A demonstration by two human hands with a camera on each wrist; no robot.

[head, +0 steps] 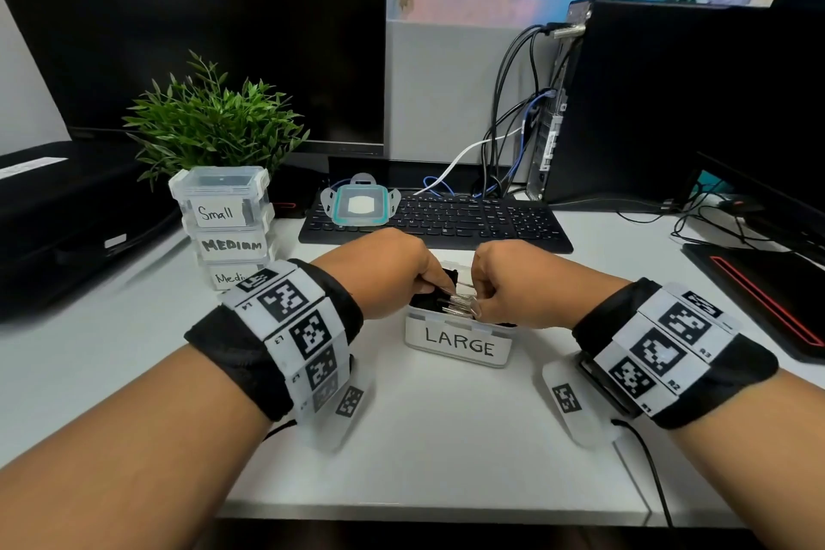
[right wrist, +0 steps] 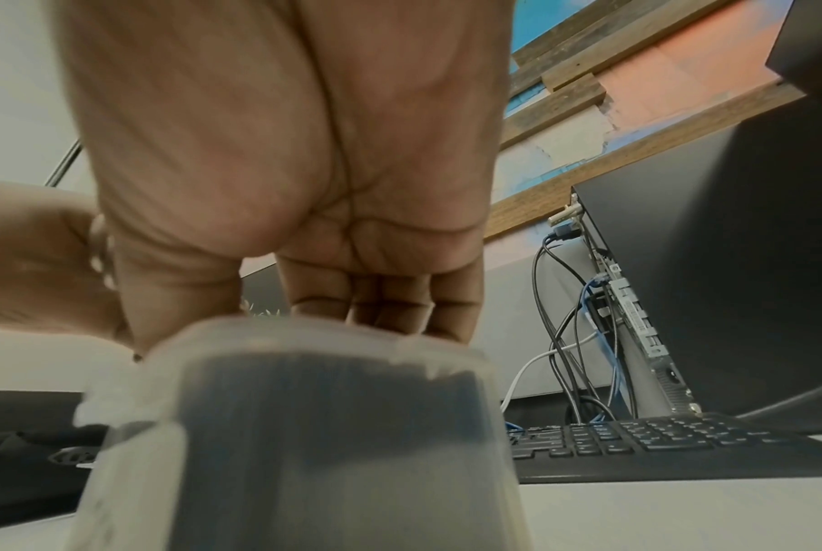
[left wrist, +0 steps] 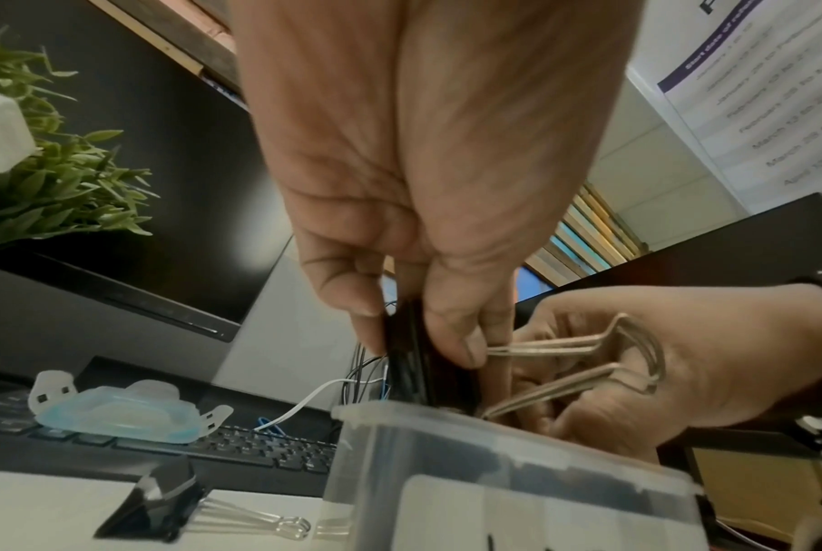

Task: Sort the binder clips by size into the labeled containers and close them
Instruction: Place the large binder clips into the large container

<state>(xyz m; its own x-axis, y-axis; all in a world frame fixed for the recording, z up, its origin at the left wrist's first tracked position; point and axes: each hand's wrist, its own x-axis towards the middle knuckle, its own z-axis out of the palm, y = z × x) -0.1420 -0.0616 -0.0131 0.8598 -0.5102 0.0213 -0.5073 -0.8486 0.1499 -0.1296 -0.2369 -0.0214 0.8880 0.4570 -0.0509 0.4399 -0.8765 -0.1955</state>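
Fingers of the left hand (left wrist: pixel 428 208) pinch black binder clips (left wrist: pixel 411 358) upright above the clear plastic LARGE container (head: pixel 457 344), silver wire handles (left wrist: pixel 583 358) pointing toward the right hand (head: pixel 513 286); its grasp cannot be told.

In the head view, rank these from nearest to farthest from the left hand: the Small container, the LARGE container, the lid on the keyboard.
From the left hand:
1. LARGE container, right under the fingers, centre of the desk.
2. Lid, behind the hand, on the keyboard.
3. Small container, top of the stack, far left by the plant.
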